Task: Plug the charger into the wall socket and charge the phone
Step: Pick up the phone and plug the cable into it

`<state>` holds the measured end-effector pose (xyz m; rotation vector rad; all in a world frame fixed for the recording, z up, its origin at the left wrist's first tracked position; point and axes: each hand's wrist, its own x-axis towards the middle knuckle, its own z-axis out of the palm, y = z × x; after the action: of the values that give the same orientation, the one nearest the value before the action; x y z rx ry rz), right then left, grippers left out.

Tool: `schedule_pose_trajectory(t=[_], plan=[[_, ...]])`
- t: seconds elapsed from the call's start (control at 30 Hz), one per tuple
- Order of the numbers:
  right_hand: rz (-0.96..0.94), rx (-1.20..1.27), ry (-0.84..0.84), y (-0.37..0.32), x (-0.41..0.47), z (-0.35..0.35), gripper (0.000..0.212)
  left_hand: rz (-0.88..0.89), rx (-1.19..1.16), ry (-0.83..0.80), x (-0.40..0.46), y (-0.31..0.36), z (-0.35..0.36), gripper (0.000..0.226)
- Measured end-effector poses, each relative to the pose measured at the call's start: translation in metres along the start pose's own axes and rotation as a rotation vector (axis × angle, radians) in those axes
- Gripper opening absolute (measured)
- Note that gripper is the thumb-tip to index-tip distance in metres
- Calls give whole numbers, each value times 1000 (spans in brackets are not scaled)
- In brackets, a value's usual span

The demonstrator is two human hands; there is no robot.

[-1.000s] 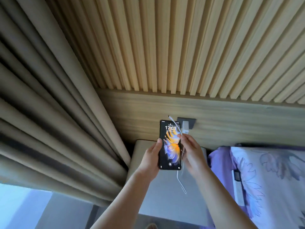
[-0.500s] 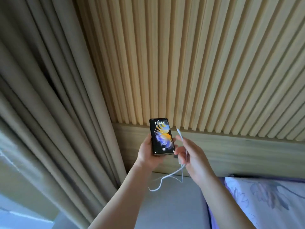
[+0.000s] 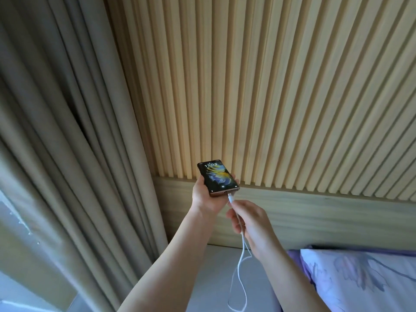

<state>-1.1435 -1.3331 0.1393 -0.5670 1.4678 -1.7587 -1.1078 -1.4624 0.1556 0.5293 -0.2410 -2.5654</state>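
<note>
My left hand (image 3: 203,195) holds a dark phone (image 3: 218,177) with its lit screen facing up and showing 17:03. My right hand (image 3: 249,224) pinches the white charging cable (image 3: 240,264) just behind its plug (image 3: 230,197). The plug tip sits at the port on the phone's lower edge; whether it is fully in I cannot tell. The cable hangs down from my right hand in a loose loop over the grey bedside surface (image 3: 216,278). The wall socket and the charger block are out of view.
A slatted wooden wall panel (image 3: 270,97) rises behind the phone, with a plain wooden headboard band (image 3: 326,217) below it. Beige curtains (image 3: 67,154) hang on the left. A purple flowered pillow (image 3: 360,278) lies at the lower right.
The view has tilted up, so the socket and charger dropped out of sight. My left hand tipped the phone flatter, and my right hand brought the cable plug to the phone's lower edge.
</note>
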Motion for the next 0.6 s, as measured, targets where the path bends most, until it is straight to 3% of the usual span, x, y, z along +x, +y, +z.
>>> schedule_pose_trajectory(t=[0.6], plan=[[-29, -98, 47, -6, -9, 0, 21, -33, 56, -84, -1, -10, 2, 50]])
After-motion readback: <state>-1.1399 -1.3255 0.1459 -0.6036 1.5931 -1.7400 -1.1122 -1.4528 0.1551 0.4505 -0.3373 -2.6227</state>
